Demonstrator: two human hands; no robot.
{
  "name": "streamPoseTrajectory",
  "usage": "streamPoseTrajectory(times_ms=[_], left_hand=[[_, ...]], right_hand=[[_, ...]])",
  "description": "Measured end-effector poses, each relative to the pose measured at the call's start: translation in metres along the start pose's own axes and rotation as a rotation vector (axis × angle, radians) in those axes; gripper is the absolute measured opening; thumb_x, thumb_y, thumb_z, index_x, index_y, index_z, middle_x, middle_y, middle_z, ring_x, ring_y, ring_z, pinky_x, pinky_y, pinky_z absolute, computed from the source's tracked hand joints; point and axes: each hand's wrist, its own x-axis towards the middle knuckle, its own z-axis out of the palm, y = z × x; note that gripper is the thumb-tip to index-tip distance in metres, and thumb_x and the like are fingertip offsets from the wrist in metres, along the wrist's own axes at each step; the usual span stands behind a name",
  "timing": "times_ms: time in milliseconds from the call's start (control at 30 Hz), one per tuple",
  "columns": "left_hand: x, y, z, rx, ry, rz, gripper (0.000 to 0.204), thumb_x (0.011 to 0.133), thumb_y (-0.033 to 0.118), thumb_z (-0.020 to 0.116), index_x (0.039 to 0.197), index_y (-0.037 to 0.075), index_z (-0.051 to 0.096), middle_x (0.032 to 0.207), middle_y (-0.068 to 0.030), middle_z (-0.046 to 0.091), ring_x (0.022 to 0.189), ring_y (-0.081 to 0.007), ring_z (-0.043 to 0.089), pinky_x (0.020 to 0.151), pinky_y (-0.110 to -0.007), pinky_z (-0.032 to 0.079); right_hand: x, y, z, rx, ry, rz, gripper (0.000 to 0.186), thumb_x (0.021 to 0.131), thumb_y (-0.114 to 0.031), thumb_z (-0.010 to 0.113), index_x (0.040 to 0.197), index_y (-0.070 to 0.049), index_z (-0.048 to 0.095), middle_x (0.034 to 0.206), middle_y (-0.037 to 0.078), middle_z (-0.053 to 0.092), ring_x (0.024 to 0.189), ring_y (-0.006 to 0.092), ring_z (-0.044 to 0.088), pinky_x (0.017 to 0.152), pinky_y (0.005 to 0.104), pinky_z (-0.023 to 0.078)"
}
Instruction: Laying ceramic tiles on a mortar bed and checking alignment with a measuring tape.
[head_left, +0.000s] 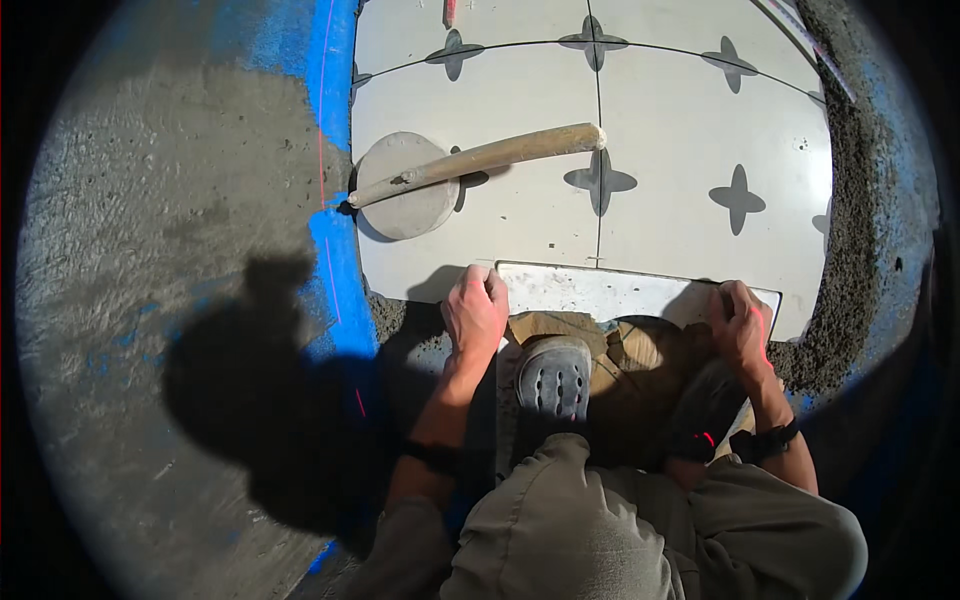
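A white slab (590, 290) with a dark outline lies in front of my feet, over the near edge of the laid tiles. My left hand (476, 312) is closed at its left end, fingers curled against the corner. Around the right end curl the fingers of my right hand (742, 325). Crumpled brown sheeting (560, 324) and my shoes hide the slab's near side. Beyond my hands, a mallet-like tool with a round pale grey head (408, 185) and a wooden handle (510, 150) rests on the pale tiles (690, 130).
Dark cross-shaped inlays (600, 182) mark the tiles. A blue strip (335, 90) with a red laser line runs along their left side. Wet grey mortar (845, 250) borders the right. Rough grey floor (180, 200) spreads left. My dark clog (555, 378) stands between my hands.
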Motion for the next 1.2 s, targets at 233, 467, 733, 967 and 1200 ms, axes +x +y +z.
streamPoseTrajectory(times_ms=[233, 467, 733, 967, 1200], left_hand=[[0.007, 0.013, 0.009, 0.201, 0.119, 0.038, 0.011, 0.091, 0.006, 0.069, 0.083, 0.004, 0.061, 0.073, -0.0195, 0.065, 0.067, -0.0437, 0.065, 0.057, -0.053, 0.049], [0.002, 0.011, 0.014, 0.076, 0.099, 0.018, 0.007, 0.095, 0.008, 0.067, 0.092, 0.003, 0.062, 0.083, -0.0221, 0.067, 0.076, -0.0453, 0.067, 0.064, -0.054, 0.05], [-0.001, 0.0, -0.005, -0.356, 0.054, -0.063, 0.007, 0.097, 0.005, 0.065, 0.096, -0.002, 0.065, 0.083, -0.022, 0.069, 0.074, -0.0405, 0.068, 0.066, -0.044, 0.052], [0.005, 0.001, 0.002, -0.18, 0.057, -0.039, 0.007, 0.091, 0.006, 0.067, 0.09, 0.0, 0.064, 0.08, -0.0216, 0.069, 0.073, -0.0438, 0.067, 0.063, -0.049, 0.051], [0.008, 0.006, 0.007, -0.208, 0.054, -0.131, 0.013, 0.1, 0.009, 0.063, 0.097, -0.003, 0.068, 0.079, -0.0203, 0.069, 0.069, -0.0305, 0.068, 0.067, -0.041, 0.051]], right_hand=[[0.002, 0.003, 0.003, 0.002, 0.028, -0.036, 0.012, 0.091, -0.011, 0.074, 0.089, -0.005, 0.063, 0.079, 0.017, 0.069, 0.067, 0.0404, 0.068, 0.059, 0.0453, 0.053], [0.0, 0.0, 0.001, -0.007, 0.011, -0.008, 0.012, 0.091, -0.011, 0.074, 0.089, -0.006, 0.063, 0.079, 0.017, 0.069, 0.067, 0.0402, 0.068, 0.059, 0.0453, 0.052], [-0.001, -0.001, 0.001, 0.011, 0.013, -0.01, 0.014, 0.094, -0.012, 0.072, 0.088, -0.004, 0.063, 0.078, 0.018, 0.068, 0.067, 0.038, 0.067, 0.061, 0.0429, 0.052], [-0.001, 0.002, 0.001, 0.013, 0.014, -0.006, 0.013, 0.093, -0.012, 0.073, 0.089, -0.004, 0.063, 0.079, 0.018, 0.068, 0.068, 0.038, 0.068, 0.061, 0.043, 0.052], [-0.001, 0.003, 0.003, -0.002, 0.015, -0.028, 0.012, 0.093, -0.011, 0.072, 0.09, -0.004, 0.063, 0.078, 0.018, 0.067, 0.067, 0.0386, 0.068, 0.061, 0.0444, 0.052]])
